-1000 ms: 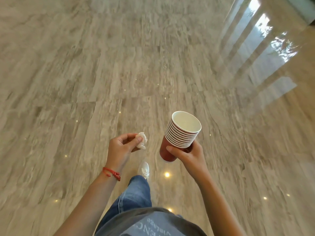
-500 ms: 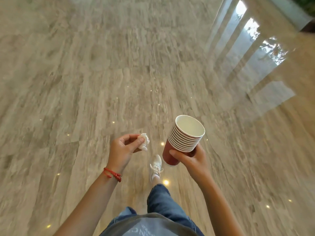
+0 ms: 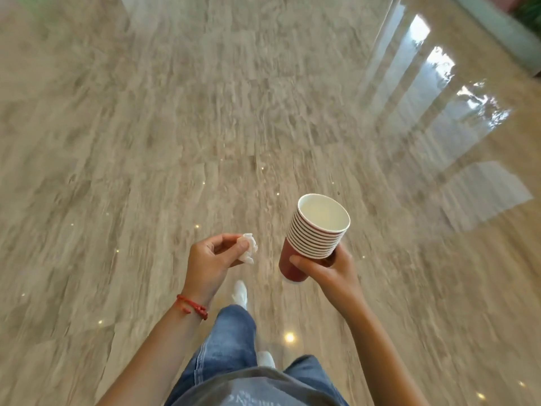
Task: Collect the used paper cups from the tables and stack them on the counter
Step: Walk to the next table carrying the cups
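Across the whole view, polished grey-veined stone floor [image 3: 181, 118], glossy, window glare at 1 o'clock. Blue denim legs [image 3: 231, 338] at 6 o'clock. Right hand [image 3: 330, 271] at 4 o'clock grips a tilted stack of nested paper cups [image 3: 314, 238]: red tapered walls, white rolled rims. Left hand [image 3: 210, 259] at 7 o'clock pinches a crumpled white tissue [image 3: 248, 249]; red braided cord [image 3: 191, 306] on wrist.
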